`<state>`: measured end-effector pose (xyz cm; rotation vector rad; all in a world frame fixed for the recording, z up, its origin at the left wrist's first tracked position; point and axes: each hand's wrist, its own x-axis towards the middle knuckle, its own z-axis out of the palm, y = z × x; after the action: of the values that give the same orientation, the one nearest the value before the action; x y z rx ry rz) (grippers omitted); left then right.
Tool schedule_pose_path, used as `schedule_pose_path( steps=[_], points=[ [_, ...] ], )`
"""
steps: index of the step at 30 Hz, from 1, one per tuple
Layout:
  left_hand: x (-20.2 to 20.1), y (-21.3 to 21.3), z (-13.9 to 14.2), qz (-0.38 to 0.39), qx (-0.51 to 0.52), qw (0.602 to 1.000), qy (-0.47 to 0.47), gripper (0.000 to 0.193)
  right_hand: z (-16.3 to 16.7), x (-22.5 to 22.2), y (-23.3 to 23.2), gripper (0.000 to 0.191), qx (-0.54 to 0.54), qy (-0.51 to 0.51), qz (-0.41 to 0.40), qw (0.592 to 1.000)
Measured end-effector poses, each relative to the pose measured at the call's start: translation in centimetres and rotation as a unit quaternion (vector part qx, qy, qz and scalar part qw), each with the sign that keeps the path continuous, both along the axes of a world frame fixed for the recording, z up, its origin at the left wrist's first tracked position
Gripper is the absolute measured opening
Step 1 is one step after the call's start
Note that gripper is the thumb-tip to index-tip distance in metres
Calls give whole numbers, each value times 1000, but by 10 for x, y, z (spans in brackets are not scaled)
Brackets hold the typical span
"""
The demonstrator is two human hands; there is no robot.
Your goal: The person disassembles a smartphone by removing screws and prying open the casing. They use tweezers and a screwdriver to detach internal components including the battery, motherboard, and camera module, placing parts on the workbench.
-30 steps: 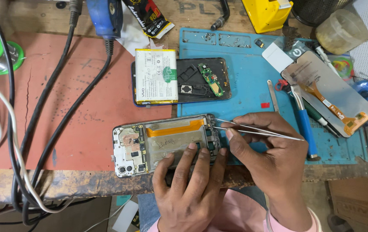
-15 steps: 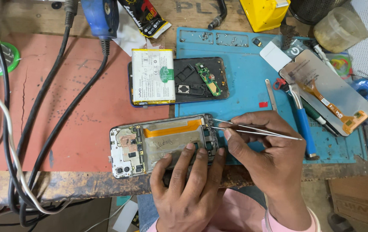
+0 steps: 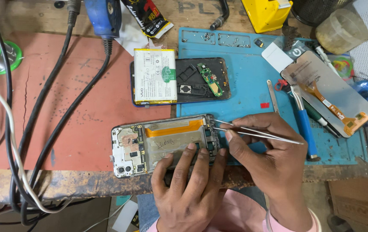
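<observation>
A person's left hand (image 3: 190,189) lies palm down over the near edge of the bench (image 3: 63,182), its fingers (image 3: 188,157) spread apart and pressing the lower right part of an opened phone chassis (image 3: 164,144) flat. The right hand (image 3: 267,157) arches in from the right, its fingers (image 3: 235,135) pinched together on metal tweezers (image 3: 252,131), whose tips meet the chassis at its top right corner. The chassis lies lengthwise, camera end to the left, straddling a red mat (image 3: 63,107) and a blue work mat (image 3: 244,77), just below a second opened phone with its battery (image 3: 154,76)
</observation>
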<state>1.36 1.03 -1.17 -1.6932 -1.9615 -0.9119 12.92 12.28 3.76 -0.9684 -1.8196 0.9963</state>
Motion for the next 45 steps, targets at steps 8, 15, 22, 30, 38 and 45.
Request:
schedule_pose_path(
  steps=[8,15,22,30,38,45],
  points=[
    [-3,-2,6,-18,-4,1000,-4,35,1,0,0,20,11,-2,3,1000],
    [-2,-3,5,-19,-6,1000,-10,37,2,0,0,20,8,-1,-12,1000],
    [-1,-1,4,-11,1,1000,-2,34,0,0,1,19,-2,43,10,999],
    [-1,-1,4,-18,1,1000,-8,36,0,0,3,19,30,-7,6,1000],
    [-1,-1,6,-16,2,1000,-6,35,0,0,2,20,20,-6,4,1000],
    [-2,0,5,-13,10,1000,-5,35,-2,1,3,20,13,13,4,1000]
  ],
)
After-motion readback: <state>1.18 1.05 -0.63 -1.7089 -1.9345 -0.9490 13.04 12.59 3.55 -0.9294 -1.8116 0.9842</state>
